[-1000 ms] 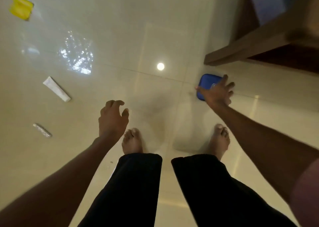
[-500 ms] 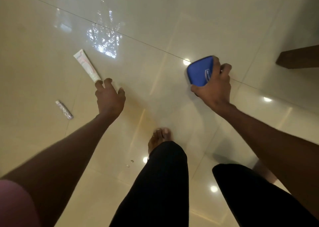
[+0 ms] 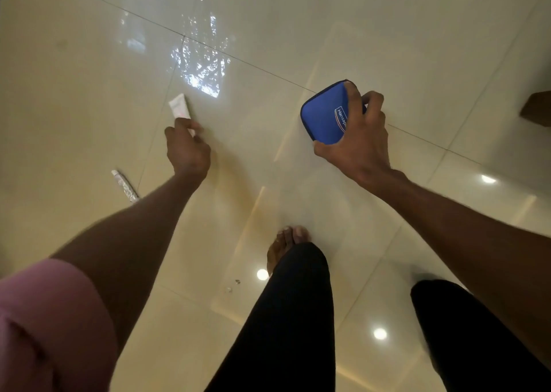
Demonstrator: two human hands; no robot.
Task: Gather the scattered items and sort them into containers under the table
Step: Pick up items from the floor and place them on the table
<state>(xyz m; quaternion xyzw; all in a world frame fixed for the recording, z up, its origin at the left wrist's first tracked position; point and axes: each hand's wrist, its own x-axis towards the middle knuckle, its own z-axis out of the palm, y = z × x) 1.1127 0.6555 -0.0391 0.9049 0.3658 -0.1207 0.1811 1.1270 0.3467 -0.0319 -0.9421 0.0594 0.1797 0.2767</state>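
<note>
A blue zip pouch (image 3: 323, 114) with a white label is gripped in my right hand (image 3: 357, 141), thumb on its near edge and fingers over its right side, held above the glossy floor. A white tube (image 3: 179, 108) lies on the tiles at centre left. My left hand (image 3: 186, 150) is stretched down to it. Its fingers curl over the tube's near end, with the thumb on the left side. That end of the tube is hidden and the hand is slightly blurred.
A small crumpled silver tube (image 3: 125, 185) lies on the floor left of my left forearm. A brown wooden furniture corner (image 3: 536, 108) shows at the right edge. My bare foot (image 3: 287, 242) stands below centre, with tiny specks (image 3: 234, 285) nearby.
My right hand lifted the blue pouch off the floor by the table. I turned left and my left hand reached from open air down onto the white tube's near end.
</note>
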